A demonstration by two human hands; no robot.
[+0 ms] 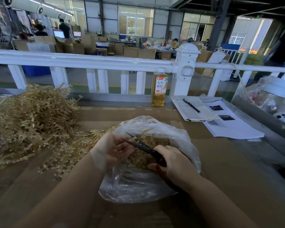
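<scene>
My right hand grips the red handles of black scissors, whose blades point up-left over an open clear plastic bag. The bag holds small cut tan plastic pieces. My left hand is held at the bag's left rim, fingers curled toward the blades; a thin tan piece seems pinched at its fingertips, but it is too small to make out. A big pile of tan plastic sprues lies on the table to the left.
The table is covered with brown cardboard. A bottle of yellow drink stands at the back by a white railing. A notebook with a pen and printed sheets lie at the right; plastic-wrapped items are at far right.
</scene>
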